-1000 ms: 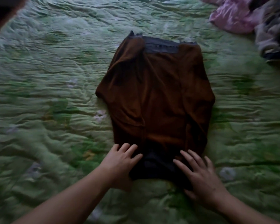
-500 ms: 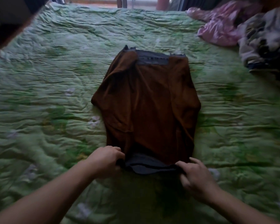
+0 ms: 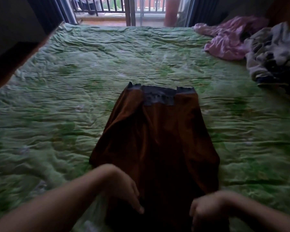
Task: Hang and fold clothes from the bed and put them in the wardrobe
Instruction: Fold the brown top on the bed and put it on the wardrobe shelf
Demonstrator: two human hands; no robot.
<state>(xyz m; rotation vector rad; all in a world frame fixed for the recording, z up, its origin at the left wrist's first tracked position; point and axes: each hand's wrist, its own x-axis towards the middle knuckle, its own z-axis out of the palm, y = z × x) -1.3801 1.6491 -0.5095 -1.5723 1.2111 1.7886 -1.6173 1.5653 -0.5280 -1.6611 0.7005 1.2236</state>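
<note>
A rust-brown soft knit garment with a dark grey ribbed band [image 3: 157, 139] lies flat in the middle of the bed, on its crumpled green quilted cover [image 3: 74, 97], sides already turned in so it forms a narrow panel. Its near edge is raised off the cover between the two hands. The left hand [image 3: 124, 193] has fingers curled down over the near left corner, holding the cloth; the right hand [image 3: 206, 208] is curled at the near right corner, apparently pinching the hem, though the fabric there is too dark to be sure.

The cloth looks light, limp and a little stretchy, so it will sag and slide open if lifted from one point. Holding both near corners keeps the fold square, and carrying them toward the grey band should halve it neatly.

At the far right corner lie a crumpled pink garment [image 3: 228, 44] and a grey-and-dark heap of clothes [image 3: 274, 52], well apart from it and not yet folded.
</note>
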